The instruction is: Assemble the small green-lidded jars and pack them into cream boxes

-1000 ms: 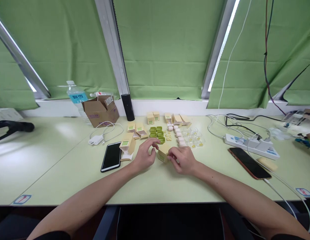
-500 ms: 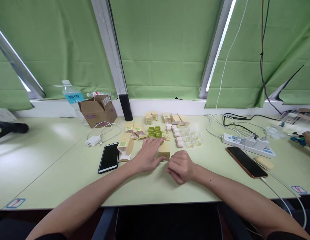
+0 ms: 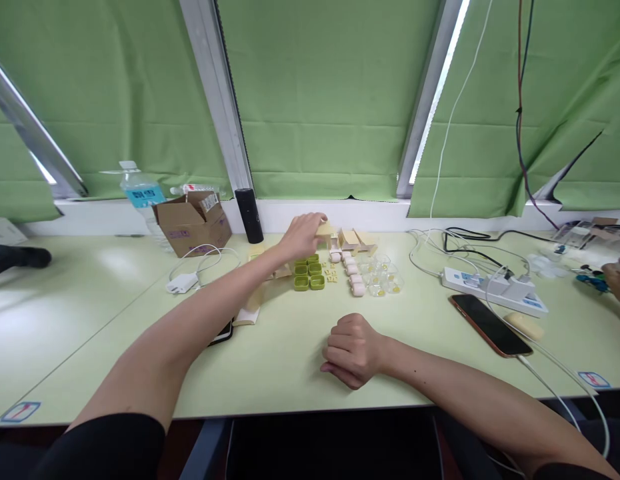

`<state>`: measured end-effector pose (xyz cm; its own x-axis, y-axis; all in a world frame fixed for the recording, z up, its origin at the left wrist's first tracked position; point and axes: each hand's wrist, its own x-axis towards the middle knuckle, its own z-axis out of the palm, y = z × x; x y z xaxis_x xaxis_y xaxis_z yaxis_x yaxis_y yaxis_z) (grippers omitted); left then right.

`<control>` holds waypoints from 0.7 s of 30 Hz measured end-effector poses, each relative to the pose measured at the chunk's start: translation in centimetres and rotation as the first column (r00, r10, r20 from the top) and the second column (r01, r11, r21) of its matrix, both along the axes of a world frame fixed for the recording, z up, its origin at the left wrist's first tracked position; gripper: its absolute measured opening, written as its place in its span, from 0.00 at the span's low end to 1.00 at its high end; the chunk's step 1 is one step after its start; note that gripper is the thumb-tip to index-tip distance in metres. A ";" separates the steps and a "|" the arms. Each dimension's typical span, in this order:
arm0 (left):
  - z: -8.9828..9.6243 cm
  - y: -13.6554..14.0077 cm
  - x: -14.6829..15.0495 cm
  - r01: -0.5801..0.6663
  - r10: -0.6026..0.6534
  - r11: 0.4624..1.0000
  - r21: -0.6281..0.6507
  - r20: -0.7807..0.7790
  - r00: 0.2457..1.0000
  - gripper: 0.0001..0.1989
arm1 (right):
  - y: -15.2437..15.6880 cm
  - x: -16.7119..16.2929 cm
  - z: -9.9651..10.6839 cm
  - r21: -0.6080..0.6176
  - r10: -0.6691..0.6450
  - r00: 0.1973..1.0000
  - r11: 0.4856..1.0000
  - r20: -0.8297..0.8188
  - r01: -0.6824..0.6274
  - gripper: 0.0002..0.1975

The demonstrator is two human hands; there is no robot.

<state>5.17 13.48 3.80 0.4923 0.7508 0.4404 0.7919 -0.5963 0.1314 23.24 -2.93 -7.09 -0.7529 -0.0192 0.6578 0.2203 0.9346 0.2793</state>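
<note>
My left hand [image 3: 304, 235] reaches to the back of the table, its fingers closed on a small pale yellow box [image 3: 324, 229]. Its other small boxes are partly covered by my hand and forearm. Under and in front of that hand sit several green square tubs [image 3: 301, 283]. Beside them lie tiny yellow pieces [image 3: 332, 275], a column of pale pink pieces [image 3: 358, 290] and clear plastic domes with yellow bits [image 3: 377, 289]. My right hand [image 3: 354, 351] rests on the table near the front as a loose fist, apart from everything.
Open pale yellow boxes [image 3: 349, 238] stand behind the pink pieces. At left are a cardboard box [image 3: 193, 227], a black cylinder [image 3: 249, 217] and a white charger [image 3: 183, 283]. A phone [image 3: 490, 325], power strip [image 3: 495, 291] and cables lie right. Another person's hand [image 3: 619, 280] shows far right.
My left hand has carried the small box from the table's middle to the back, near the other boxes. My right hand has drawn slightly toward the front edge, still closed.
</note>
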 end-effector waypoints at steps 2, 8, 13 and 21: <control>0.3 3.7 0.3 -0.110 0.112 0.993 0.041 -0.058 0.992 0.21 | 0.0 -0.1 0.0 -0.003 0.010 1.000 1.000 -0.002 -0.010 0.19; -3.5 9.6 0.6 -0.224 0.223 0.974 0.001 -0.114 0.968 0.21 | 0.1 -0.4 0.0 -0.011 0.027 0.998 1.000 -0.049 -0.028 0.19; -6.7 10.9 0.5 -0.249 0.249 0.968 0.021 -0.175 0.953 0.22 | -0.1 -0.6 0.1 -0.014 0.033 0.997 0.999 -0.066 -0.034 0.19; -6.3 10.7 0.2 -0.265 0.284 0.958 0.106 -0.271 0.920 0.26 | -0.1 -0.7 0.0 -0.017 0.018 0.999 1.000 -0.044 -0.019 0.19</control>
